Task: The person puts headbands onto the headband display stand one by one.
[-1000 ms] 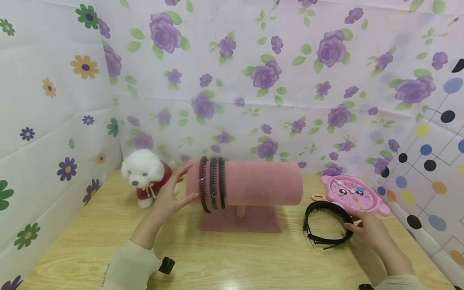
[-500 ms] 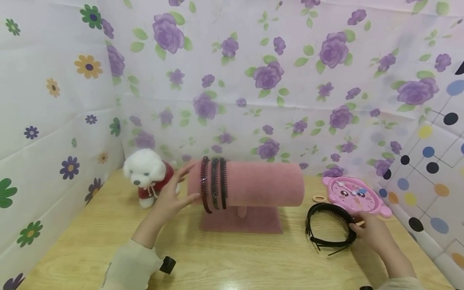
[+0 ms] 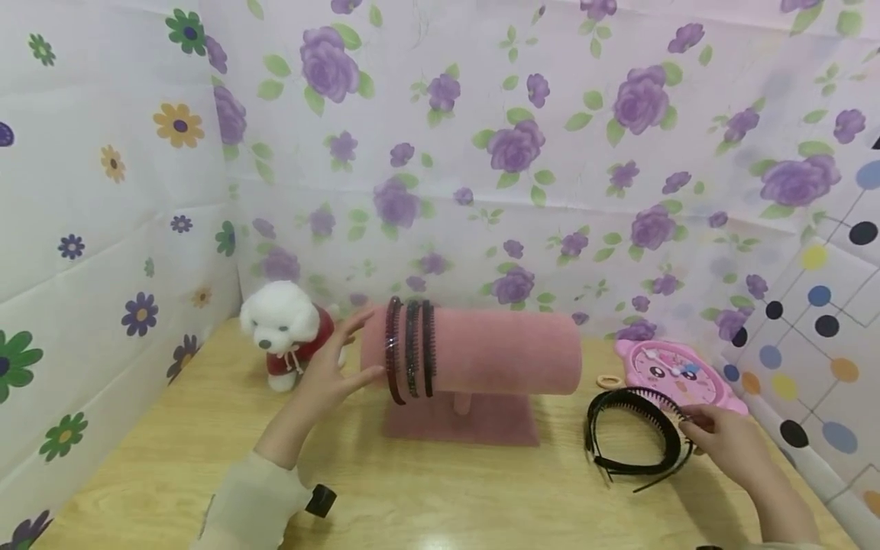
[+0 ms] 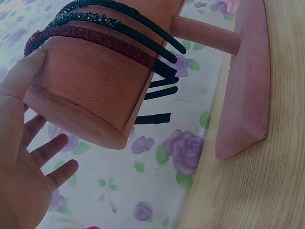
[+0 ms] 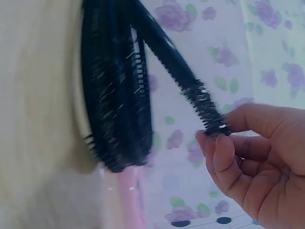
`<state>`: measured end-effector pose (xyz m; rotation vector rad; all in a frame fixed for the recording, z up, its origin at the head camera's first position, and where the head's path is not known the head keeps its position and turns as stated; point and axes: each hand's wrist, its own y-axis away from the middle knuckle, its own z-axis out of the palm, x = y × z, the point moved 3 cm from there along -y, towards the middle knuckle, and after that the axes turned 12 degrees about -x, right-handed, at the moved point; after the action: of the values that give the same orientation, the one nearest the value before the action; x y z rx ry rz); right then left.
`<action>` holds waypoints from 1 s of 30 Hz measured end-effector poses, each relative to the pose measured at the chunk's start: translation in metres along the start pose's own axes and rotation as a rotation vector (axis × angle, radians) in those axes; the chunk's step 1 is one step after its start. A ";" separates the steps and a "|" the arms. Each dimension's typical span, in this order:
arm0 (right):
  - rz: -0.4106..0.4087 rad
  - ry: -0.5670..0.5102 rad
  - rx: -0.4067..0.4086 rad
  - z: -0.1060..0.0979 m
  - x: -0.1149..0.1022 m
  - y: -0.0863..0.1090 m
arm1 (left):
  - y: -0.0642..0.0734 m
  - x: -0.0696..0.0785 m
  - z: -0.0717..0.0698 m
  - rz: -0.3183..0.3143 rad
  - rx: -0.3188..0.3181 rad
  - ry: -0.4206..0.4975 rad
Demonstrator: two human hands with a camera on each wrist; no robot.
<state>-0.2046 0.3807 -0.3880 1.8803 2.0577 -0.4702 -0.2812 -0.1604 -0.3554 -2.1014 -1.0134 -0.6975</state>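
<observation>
My right hand [image 3: 732, 443] pinches a black toothed headband [image 5: 174, 62] between thumb and fingers. Its held side is tilted up, apart from a stack of black headbands [image 5: 114, 95] lying on the table. My left hand [image 3: 328, 378] rests at the left end of a pink velvet roll stand [image 3: 505, 351]; the thumb touches the roll while the other fingers extend loosely behind it. Around the roll's left part sit a dark red glittery headband [image 4: 102, 44], a dark grey sparkly headband [image 3: 412, 347] and a black toothed headband [image 3: 429, 347].
A white plush dog [image 3: 282, 321] in a red outfit sits behind my left hand. At the right lie a pink cartoon clock [image 3: 677, 374] and a small tan ring [image 3: 609, 381]. Flower-printed cloth [image 3: 467, 252] stands behind the wooden table [image 3: 440, 489].
My right hand has raised one headband's near side away from the stack, moving slightly right. The left hand stays on the roll's end. The whole view has shifted a little.
</observation>
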 end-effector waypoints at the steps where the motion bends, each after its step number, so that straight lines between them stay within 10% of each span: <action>1: 0.003 0.003 -0.005 -0.003 -0.002 0.001 | -0.001 0.001 -0.001 0.003 0.001 -0.004; 30: -0.002 0.016 0.103 -0.053 -0.050 0.019 | 0.001 0.000 0.001 -0.027 -0.011 0.007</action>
<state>-0.1818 0.3611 -0.3194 1.9460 2.0820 -0.5741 -0.2807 -0.1603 -0.3561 -2.0962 -1.0383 -0.7250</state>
